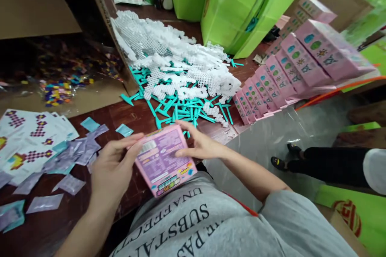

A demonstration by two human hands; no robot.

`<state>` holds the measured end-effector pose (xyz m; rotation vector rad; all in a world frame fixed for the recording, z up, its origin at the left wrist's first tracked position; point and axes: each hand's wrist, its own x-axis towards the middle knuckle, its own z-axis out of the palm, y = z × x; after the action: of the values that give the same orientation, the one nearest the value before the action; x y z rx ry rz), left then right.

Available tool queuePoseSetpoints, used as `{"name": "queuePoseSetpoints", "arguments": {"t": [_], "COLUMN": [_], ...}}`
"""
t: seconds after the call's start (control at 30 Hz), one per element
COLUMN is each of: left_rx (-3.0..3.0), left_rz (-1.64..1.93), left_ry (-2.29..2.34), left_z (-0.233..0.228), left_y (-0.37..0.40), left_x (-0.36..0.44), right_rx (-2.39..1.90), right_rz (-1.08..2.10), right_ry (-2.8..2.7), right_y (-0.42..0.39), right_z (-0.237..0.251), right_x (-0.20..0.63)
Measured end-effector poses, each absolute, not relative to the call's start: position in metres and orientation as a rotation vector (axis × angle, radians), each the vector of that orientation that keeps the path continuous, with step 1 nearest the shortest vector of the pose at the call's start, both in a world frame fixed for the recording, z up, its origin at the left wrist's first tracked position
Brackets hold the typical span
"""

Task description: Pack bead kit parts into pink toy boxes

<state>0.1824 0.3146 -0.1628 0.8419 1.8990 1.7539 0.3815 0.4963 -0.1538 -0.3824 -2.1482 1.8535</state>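
Holding a pink box point(165, 164) up in front of the grey shirt point(187, 217) with both hands, in the head view. Clamping its left side with the fingers of the left hand point(113, 164), with the thumb laid over the printed face; gripping its right side with the fingers of the right hand point(200, 144), again with the thumb on the print. Turning its purple panel, with the barcode near the top, upward, near the edge of the worktop point(111, 132). Facing, just beyond, a heap of white mesh pieces point(177, 64) lying over teal sticks point(181, 111). Having purple packets point(70, 184) and printed sheets point(27, 140) to the left, nearer than an open carton point(96, 97) of colourful bits point(57, 92). Seeing green boxes point(238, 4) behind the heap, a row of pink packages point(277, 82) to its right, and a person in dark trousers point(331, 160) farther right.
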Motion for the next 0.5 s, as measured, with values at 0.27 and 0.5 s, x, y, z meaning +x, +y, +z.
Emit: {"name": "queuePoseSetpoints", "arguments": {"t": [0.27, 0.5], "left_rx": [0.873, 1.548], "left_rz": [1.468, 1.194], "left_ry": [1.254, 1.328], "left_z": [-0.165, -0.186], "left_y": [0.478, 0.52], "left_x": [0.296, 0.333], "right_rx": [-1.308, -1.341], "right_rz": [1.587, 1.398], "right_ry": [-1.795, -1.859], "right_y": [0.624, 0.684], "right_z": [-0.161, -0.198], "right_x": [0.534, 0.585]}}
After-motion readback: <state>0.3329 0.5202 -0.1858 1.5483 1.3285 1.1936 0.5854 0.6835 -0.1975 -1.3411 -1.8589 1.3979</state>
